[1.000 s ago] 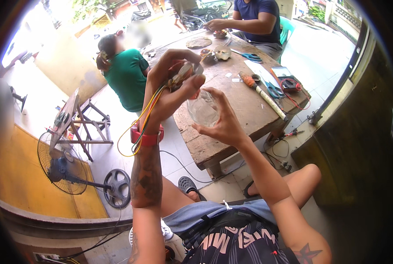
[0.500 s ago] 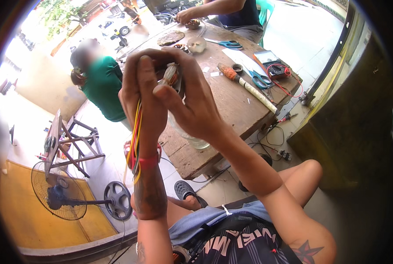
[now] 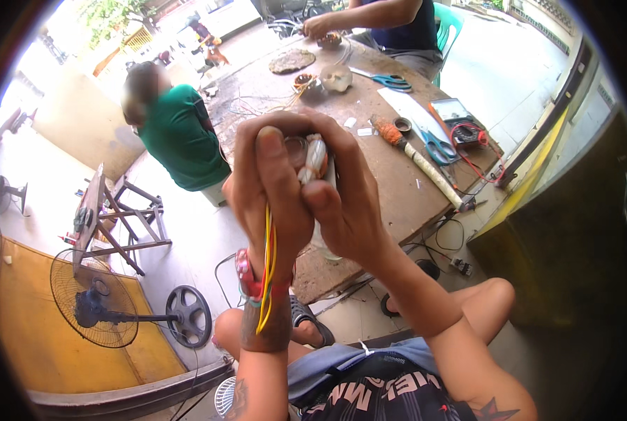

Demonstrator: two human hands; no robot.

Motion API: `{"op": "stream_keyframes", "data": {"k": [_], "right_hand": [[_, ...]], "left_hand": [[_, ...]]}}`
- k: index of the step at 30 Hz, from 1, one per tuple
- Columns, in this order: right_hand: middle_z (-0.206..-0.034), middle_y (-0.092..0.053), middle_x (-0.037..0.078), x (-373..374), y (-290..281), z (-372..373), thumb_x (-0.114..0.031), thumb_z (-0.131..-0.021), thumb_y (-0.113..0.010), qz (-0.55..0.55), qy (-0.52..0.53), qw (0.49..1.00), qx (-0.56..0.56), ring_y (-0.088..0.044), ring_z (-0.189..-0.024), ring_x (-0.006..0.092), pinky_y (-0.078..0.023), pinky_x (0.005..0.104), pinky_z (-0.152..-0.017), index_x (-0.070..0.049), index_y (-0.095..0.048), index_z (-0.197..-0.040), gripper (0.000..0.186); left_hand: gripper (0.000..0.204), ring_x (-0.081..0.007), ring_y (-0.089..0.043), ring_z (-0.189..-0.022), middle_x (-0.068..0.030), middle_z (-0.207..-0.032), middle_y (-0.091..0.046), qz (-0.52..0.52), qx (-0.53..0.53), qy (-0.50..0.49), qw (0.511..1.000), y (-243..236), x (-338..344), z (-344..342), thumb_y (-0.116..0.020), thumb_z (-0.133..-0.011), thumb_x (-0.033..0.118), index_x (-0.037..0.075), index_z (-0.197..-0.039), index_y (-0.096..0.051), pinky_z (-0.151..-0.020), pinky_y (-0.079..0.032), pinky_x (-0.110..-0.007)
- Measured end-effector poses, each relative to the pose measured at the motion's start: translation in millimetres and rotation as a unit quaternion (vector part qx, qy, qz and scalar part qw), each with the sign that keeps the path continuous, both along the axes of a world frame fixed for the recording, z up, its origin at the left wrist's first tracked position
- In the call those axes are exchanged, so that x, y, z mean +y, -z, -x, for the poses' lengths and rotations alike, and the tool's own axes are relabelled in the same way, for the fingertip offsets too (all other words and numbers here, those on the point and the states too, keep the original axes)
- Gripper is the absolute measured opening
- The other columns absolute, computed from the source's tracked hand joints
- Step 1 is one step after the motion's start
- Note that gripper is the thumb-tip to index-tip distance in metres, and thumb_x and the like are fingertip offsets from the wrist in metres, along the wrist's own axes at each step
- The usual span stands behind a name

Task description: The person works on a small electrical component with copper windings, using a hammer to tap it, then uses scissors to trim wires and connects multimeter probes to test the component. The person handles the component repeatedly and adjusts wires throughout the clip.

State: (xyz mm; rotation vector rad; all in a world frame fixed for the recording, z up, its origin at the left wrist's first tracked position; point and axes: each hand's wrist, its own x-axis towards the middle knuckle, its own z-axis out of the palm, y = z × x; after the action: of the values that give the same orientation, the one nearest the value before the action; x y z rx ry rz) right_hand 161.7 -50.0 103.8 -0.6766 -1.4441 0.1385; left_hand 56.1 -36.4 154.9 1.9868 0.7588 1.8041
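Both my hands are cupped round a motor stator with white-bound windings (image 3: pixel 315 158), held up over the near part of the table. My left hand (image 3: pixel 271 182) wraps its left side with the thumb pointing up. My right hand (image 3: pixel 352 189) closes on the other side, its thumb pressed against the near edge. Yellow, red and white lead wires (image 3: pixel 268 263) hang from the stator down along my left wrist. Much of the stator is hidden by my fingers. A clear glass container (image 3: pixel 325 245) shows partly below my hands.
The wooden table (image 3: pixel 398 203) bears a white-handled tool with an orange-wrapped end (image 3: pixel 419 161), scissors (image 3: pixel 440 149), a multimeter (image 3: pixel 468 135) and a flat round slab (image 3: pixel 292 61). Across it, a person's hand (image 3: pixel 317 27) is at another wound coil (image 3: pixel 329 40). A fan (image 3: pixel 96 302) stands left.
My view has shifted, so my hands and the stator appear lower and further right. The stator has turned a little between my hands, showing more of its round opening. Both hands keep their hold.
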Motion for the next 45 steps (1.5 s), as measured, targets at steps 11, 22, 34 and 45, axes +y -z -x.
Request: {"op": "stream_keyframes", "data": {"k": [11,22,34,45], "right_hand": [[-0.123,-0.067,0.023,49,9,-15,-0.078,-0.100,-0.038,0.081,-0.244,0.965,0.059,-0.075,-0.100,0.0300,-0.063,0.0399,-0.085,-0.010,-0.024,-0.161,0.093],[-0.117,-0.070,0.019,58,55,-132,-0.052,-0.101,-0.065,0.264,0.223,0.880,-0.325,-0.071,-0.106,0.0299,-0.057,0.0403,-0.091,-0.009,-0.069,-0.130,0.052],[-0.130,-0.061,0.021,28,115,-183,-0.045,-0.100,-0.066,0.410,0.340,0.728,-0.431,-0.061,-0.126,0.0373,-0.055,0.0503,-0.099,-0.013,-0.054,-0.146,0.058],[-0.103,-0.066,0.014,-53,70,-98,-0.026,-0.108,-0.058,0.237,0.038,0.956,0.167,-0.067,-0.080,0.0222,-0.060,0.0382,-0.073,-0.003,-0.026,-0.163,0.067]], "left_hand": [[0.066,-0.0330,-0.064,-0.129,-0.0220,-0.127,-0.070,-0.024,0.150,0.319,0.936,-31,43,36,-0.060,-0.103,0.055,-0.009,-0.120,-0.068,-0.108,-0.052,-0.040],[0.071,-0.0221,-0.074,-0.085,-0.0151,-0.102,-0.077,0.049,0.042,0.160,0.985,-11,60,19,-0.023,-0.114,0.053,0.000,-0.108,-0.069,-0.076,-0.059,-0.030],[0.066,-0.0143,-0.073,-0.074,-0.0083,-0.095,-0.078,0.081,0.041,0.117,0.989,-15,45,6,-0.031,-0.114,0.051,0.003,-0.105,-0.074,-0.068,-0.056,-0.025],[0.073,-0.0122,-0.068,-0.069,-0.0119,-0.095,-0.077,0.131,0.027,0.088,0.987,-19,30,1,-0.030,-0.114,0.055,-0.001,-0.097,-0.073,-0.062,-0.052,-0.024]]}}
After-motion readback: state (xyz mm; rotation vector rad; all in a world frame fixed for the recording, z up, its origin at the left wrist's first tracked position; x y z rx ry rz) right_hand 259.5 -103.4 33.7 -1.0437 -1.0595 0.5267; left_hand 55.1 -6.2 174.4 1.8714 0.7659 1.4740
